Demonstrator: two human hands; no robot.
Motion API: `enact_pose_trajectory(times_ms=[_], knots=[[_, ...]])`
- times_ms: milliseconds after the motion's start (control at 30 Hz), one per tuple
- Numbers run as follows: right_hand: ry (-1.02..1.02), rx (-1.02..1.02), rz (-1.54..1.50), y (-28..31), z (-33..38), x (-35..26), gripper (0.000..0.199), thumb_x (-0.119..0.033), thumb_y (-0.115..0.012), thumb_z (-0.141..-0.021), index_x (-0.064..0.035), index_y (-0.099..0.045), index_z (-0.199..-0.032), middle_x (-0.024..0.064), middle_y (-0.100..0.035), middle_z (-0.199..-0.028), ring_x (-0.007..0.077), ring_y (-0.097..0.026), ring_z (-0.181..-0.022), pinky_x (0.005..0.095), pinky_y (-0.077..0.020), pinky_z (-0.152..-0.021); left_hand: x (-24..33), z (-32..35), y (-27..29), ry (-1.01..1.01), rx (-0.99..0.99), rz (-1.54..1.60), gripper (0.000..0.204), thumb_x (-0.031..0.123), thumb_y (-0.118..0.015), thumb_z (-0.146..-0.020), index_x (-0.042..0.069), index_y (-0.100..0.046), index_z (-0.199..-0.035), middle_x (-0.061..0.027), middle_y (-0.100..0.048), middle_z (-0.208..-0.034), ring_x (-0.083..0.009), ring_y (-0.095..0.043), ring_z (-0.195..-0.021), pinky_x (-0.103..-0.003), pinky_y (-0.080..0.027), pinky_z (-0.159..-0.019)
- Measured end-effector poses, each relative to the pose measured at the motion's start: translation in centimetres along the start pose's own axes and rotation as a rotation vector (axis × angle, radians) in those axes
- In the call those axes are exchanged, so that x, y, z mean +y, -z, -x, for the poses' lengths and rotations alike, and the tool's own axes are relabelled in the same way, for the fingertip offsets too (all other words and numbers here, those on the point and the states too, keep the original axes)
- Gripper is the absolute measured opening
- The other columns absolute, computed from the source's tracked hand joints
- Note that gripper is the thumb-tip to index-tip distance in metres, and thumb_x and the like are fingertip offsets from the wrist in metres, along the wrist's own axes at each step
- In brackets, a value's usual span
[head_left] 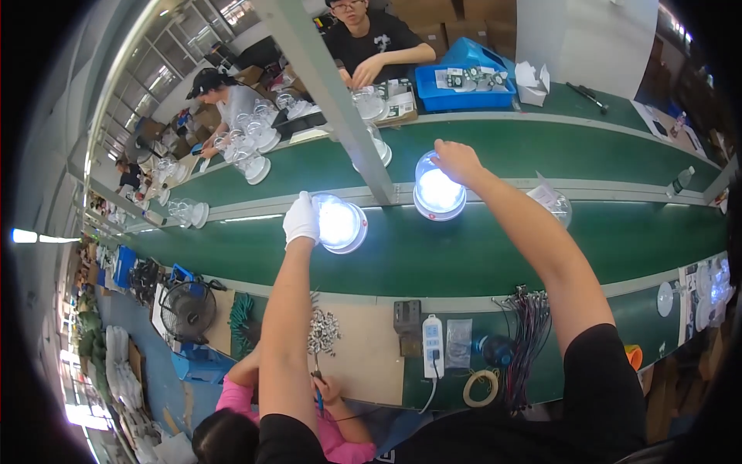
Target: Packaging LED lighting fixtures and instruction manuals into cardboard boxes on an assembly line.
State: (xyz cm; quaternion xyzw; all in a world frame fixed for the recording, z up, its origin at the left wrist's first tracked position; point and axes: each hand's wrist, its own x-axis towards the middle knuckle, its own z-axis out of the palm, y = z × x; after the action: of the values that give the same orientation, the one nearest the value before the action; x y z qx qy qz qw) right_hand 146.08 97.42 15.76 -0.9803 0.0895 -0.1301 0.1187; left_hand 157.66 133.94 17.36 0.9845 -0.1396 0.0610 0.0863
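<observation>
Starting at far left, we have clear domed lamps [188, 213] with white bases lined along the far belt. Nearer, a black fan [189, 311] sits on the left, and a co-worker in a pink top [348, 433] has a hand at a bunch of small metallic parts [324, 331].

On to the left hand [301, 220], in a white glove, curled against the left side of the left glowing lamp [340, 223]; its fingertips are hidden, so we can't tell how tightly they close. That lamp is on the green near belt [402, 259], its bright body just right of the glove.

Next along, the right glowing lamp [440, 189] shines by the belt's far edge. Here's our bare right hand [457, 161], fingers bent nearly closed and holding the dome's top, the glow below and nearer than those fingers. Right of it we see a clear dome [560, 212], then, far right, a bottle [680, 181].
</observation>
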Motion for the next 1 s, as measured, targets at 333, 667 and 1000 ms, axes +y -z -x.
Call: enact_pose_trajectory(times_ms=[333,667,1000], knots=[[0.165,0.078,0.07,-7.5,-2.2,5.0,0.017,-0.016,-0.063,-0.089,-0.0069,-0.062,-0.104,0.0136,-0.071,-0.102,0.0293,-0.071,-0.096,0.0422,-0.057,-0.077,1.8,-9.1,-7.0,-0.177,0.038,-0.353,0.025,0.032,-0.048,-0.103,0.009,-0.053,-0.11,-0.0204,-0.066,-0.106,-0.0413,-0.07,-0.092,-0.052,-0.057,-0.075],[0.072,0.339,0.011,-6.5,1.3,3.3,0.041,-0.036,-0.073,-0.083,-0.0075,-0.06,-0.109,0.0137,-0.066,-0.103,0.0289,-0.068,-0.094,0.0408,-0.0527,-0.077,-0.1,-14.4,-10.2,-0.219,0.004,-0.233,0.029,0.013,-0.057,-0.094,0.009,-0.057,-0.123,-0.0204,-0.067,-0.116,-0.0412,-0.065,-0.107,-0.05,-0.051,-0.09],[-0.245,0.524,0.053,8.0,21.4,18.9,0.032,-0.03,-0.069,-0.09,-0.0066,-0.065,-0.111,0.0115,-0.067,-0.102,0.0313,-0.065,-0.099,0.0417,-0.0526,-0.085,0.8,-16.2,-13.6,-0.081,-0.077,0.146,0.042,0.018,-0.053,-0.098,0.012,-0.052,-0.139,-0.0209,-0.062,-0.128,-0.0382,-0.063,-0.115,-0.046,-0.049,-0.098]])
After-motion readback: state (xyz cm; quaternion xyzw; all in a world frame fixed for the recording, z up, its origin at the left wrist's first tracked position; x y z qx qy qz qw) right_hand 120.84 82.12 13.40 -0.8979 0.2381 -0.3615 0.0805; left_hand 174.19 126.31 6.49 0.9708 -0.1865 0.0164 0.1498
